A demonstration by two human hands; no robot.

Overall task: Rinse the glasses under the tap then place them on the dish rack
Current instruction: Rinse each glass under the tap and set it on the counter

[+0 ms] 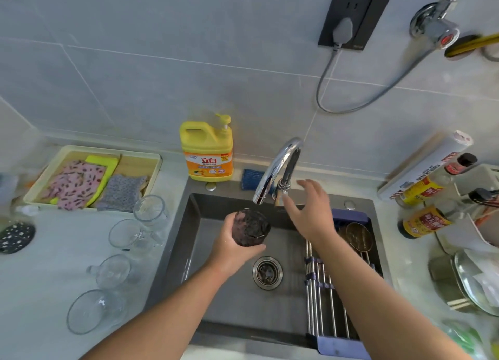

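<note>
Left hand (232, 247) wraps a dark-looking glass (250, 228), mouth up, right under the tap (275, 170) spout, over the sink (216, 292). Right hand (310, 211) fingers spread, empty, hovering beside the tap handle at 3 o'clock of the glass. Dish rack (324, 300) spans the sink's right side. Four clear glasses (127, 232) wait on the table (54, 265) at 9 o'clock.

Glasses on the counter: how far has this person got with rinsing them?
Early. One glass already lies on the dish rack over the sink. The left hand holds a glass under the tap, with no water visible; the open right hand is beside its lever. Four glasses wait on the counter.
</note>
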